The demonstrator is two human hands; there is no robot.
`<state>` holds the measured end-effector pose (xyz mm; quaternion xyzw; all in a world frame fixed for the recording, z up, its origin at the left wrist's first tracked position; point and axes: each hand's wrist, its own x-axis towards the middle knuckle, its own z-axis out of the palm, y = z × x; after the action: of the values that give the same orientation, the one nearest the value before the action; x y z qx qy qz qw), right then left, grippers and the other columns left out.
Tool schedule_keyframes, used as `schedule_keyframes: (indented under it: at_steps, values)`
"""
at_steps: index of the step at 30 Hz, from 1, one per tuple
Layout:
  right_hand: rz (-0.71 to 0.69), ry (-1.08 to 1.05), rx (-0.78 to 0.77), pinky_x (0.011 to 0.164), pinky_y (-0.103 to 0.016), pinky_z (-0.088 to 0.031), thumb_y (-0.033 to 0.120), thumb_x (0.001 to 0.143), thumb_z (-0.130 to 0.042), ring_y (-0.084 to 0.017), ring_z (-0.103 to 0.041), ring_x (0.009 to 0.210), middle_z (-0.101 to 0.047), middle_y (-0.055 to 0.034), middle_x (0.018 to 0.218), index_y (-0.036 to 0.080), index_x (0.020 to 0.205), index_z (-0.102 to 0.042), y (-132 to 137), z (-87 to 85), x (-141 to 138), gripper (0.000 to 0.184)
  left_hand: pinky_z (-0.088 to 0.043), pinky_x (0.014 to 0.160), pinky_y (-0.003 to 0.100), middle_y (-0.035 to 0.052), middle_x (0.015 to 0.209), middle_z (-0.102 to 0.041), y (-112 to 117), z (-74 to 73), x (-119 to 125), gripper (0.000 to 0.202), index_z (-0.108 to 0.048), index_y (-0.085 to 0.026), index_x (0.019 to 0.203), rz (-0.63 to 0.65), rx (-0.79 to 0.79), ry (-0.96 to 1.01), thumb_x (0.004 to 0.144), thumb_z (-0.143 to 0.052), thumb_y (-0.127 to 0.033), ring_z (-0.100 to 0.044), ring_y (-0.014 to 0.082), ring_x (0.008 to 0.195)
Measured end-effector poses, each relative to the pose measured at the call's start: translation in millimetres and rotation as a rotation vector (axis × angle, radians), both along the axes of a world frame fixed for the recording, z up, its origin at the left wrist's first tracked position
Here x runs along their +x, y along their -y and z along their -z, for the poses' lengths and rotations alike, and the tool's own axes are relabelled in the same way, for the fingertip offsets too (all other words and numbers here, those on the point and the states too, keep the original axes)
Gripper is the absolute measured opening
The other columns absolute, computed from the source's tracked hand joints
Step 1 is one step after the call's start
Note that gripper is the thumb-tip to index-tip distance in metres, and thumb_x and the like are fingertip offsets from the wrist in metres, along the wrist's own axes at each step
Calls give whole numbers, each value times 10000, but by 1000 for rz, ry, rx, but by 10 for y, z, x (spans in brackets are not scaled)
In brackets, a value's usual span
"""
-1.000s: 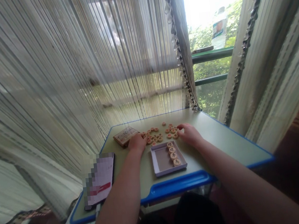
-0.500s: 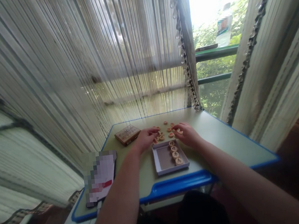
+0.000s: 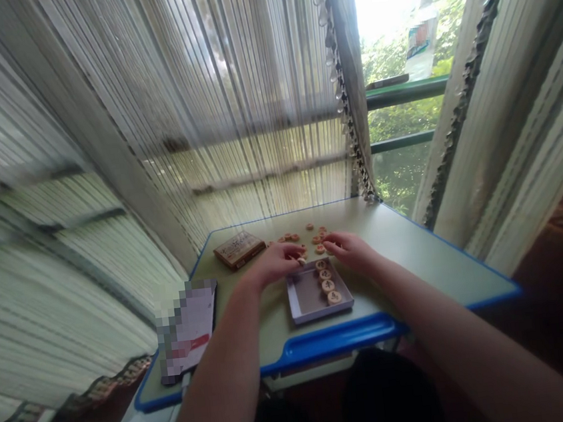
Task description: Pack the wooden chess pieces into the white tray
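My left hand [image 3: 277, 261] is closed, its fingertips pinching a round wooden Chinese chess piece [image 3: 301, 261] on edge at the far left corner of a shallow white box tray [image 3: 295, 307]. Inside the tray, several dark-marked pieces [image 3: 328, 286] stand in a column along the right side. My right hand [image 3: 350, 249] is just beyond the tray's right far corner, fingers curled down and together beside loose pieces [image 3: 320, 249]. Whatever those fingers hold, if anything, is hidden. More pieces [image 3: 288, 237] lie scattered behind both hands.
A brown patterned box lid [image 3: 239, 249] lies at the table's left. Nearer me is a tablet-like device [image 3: 194, 334], partly blurred out. The green table has a blue edge with a blue front groove [image 3: 342, 339]. String curtains [image 3: 250, 107] hang behind; a bottle [image 3: 422, 38] stands by the window.
My left hand has drawn back toward the tray with a piece in its fingertips. My right hand has shifted slightly left, its fingers closer together. The column in the tray looks the same.
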<state>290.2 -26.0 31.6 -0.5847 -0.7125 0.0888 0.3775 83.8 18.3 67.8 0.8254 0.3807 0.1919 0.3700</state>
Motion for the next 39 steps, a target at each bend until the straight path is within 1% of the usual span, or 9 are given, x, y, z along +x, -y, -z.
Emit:
schedule_keyframes:
  at_steps: [2, 5, 10, 14, 17, 20, 28, 32, 39]
  values:
    - [7, 41, -16, 703, -247, -414, 291, 835, -475, -162, -588, 813, -678, -55, 891, 182, 888, -668, -9, 6, 4, 228, -471, 654, 238, 74, 870, -686, 50, -33, 4, 421, -651, -105, 1032, 31, 4, -46, 635, -652, -242, -609, 154, 751]
    - [4, 66, -19, 671, -237, -408, 305, 833, -477, -155, -582, 776, -677, -52, 862, 178, 881, -673, -5, 4, 8, 239, -460, 613, 225, 55, 812, -688, 109, -72, 22, 330, -676, -116, 916, 60, 10, -132, 614, -662, -250, -610, 155, 718]
    - [-5, 111, -23, 605, -222, -378, 354, 840, -463, -135, -554, 685, -662, -38, 781, 181, 821, -673, 23, -23, 4, 272, -425, 534, 206, 24, 701, -681, 147, -68, 48, 183, -704, -145, 760, 61, 108, -241, 633, -617, -244, -594, 135, 611]
    - [-16, 135, -24, 568, -217, -352, 361, 846, -449, -125, -525, 629, -643, -28, 713, 182, 758, -662, 26, -23, 3, 292, -397, 484, 204, 10, 619, -665, 181, -87, 42, 211, -718, -159, 792, 43, 117, -297, 668, -580, -258, -560, 118, 502]
    - [-18, 130, -25, 560, -216, -342, 365, 844, -449, -123, -515, 618, -637, -27, 700, 181, 758, -662, 20, -10, 7, 295, -400, 520, 206, 9, 679, -687, 206, -127, 23, 257, -720, -177, 858, 69, 148, -330, 657, -612, -295, -583, 131, 565]
    - [-22, 126, -32, 549, -214, -331, 366, 843, -445, -119, -501, 598, -626, -23, 675, 182, 742, -658, 19, -5, 8, 299, -399, 567, 211, 13, 756, -703, 212, -138, 17, 254, -725, -190, 845, 109, 212, -372, 640, -641, -315, -599, 146, 648]
    - [-24, 126, -35, 530, -215, -311, 375, 834, -453, -115, -479, 567, -611, -22, 640, 181, 708, -650, 15, -2, -1, 304, -361, 548, 237, 35, 663, -688, 225, -82, 121, 174, -741, -207, 723, 80, 439, -493, 699, -597, -301, -569, 148, 597]
    - [-27, 133, -35, 539, -214, -308, 383, 837, -449, -113, -472, 577, -606, -24, 642, 176, 697, -646, 6, 6, 0, 318, -366, 571, 231, 37, 679, -688, 246, -85, 153, 179, -739, -223, 725, 78, 496, -501, 709, -597, -332, -573, 147, 631]
    - [-41, 146, -37, 534, -225, -293, 385, 837, -437, -111, -451, 562, -609, -36, 646, 169, 658, -635, 7, -8, 7, 343, -386, 611, 228, 44, 723, -693, 244, -76, 171, 186, -735, -213, 780, 151, 569, -540, 735, -579, -302, -591, 148, 665]
